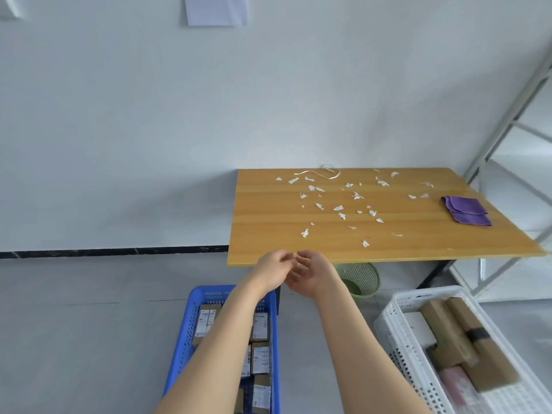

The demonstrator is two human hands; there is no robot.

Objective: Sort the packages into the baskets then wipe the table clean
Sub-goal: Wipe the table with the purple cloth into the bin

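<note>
Along the lower edge of the frame I can count 2 baskets on the floor. The blue basket [179,339] at lower centre is lined with labelled packages [260,357], and the white basket [388,324] at lower right holds brown boxes [466,333]. I see no package on the table [268,204], so I judge the sorting half done.

The wiping half looks untouched. White paper scraps [338,208] are scattered across the middle of the tabletop, and a pale strip [322,174] curls at its far edge. The folded purple cloth [466,210] lies by itself toward the right end of the table, well apart from both hands.

The left hand [273,271] and right hand [310,274] meet at centre frame, just in front of the table's near edge, with fingers curled toward each other and touching. I cannot tell whether either hand pinches anything.

A green wastebasket [360,277] stands under the table, just right of the hands. My read is that what's left is fetching the cloth and clearing the scraps, probably into that bin.
</note>
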